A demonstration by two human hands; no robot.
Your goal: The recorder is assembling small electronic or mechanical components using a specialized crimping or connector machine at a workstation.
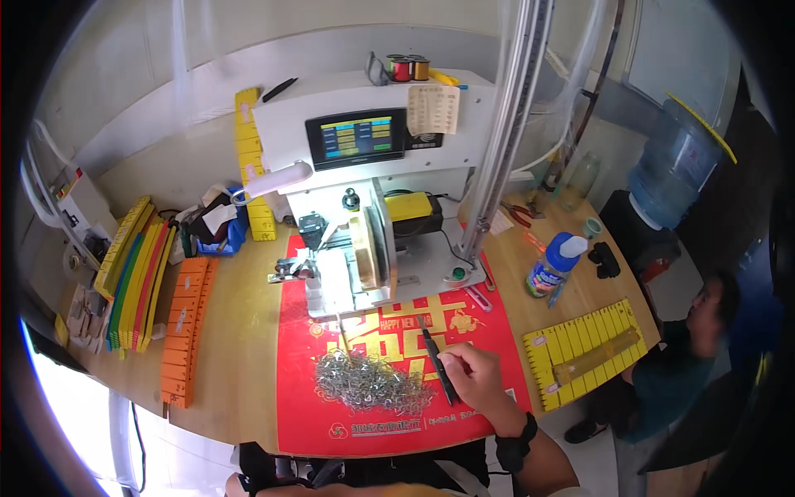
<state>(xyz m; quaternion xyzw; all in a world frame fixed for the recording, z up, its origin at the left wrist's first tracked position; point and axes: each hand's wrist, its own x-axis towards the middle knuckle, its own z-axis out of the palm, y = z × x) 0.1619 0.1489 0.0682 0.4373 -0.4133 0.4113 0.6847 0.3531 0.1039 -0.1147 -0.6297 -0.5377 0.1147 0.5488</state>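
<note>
My right hand (pixel 474 374), with a black band on its wrist, is over the right part of a red printed mat (pixel 489 414). Its fingers are closed around a slim black pen-like tool (pixel 436 360), which slants up and away toward the machine. To the left of this hand lies a heap of small, bent silvery metal pieces (pixel 368 385). A thin rod (pixel 343 335) reaches from the white machine (pixel 331 108) down to the heap. Bright light washes out the machine's front part. My left hand does not show.
Orange (pixel 186 331) and yellow (pixel 588 352) marked boards lie on the table's left and right. Coloured boards (pixel 137 277) stand at far left. A blue-capped bottle (pixel 552 265), red-handled pliers (pixel 520 215) and a water jug (pixel 675 170) are right. Another person (pixel 683 373) sits at right.
</note>
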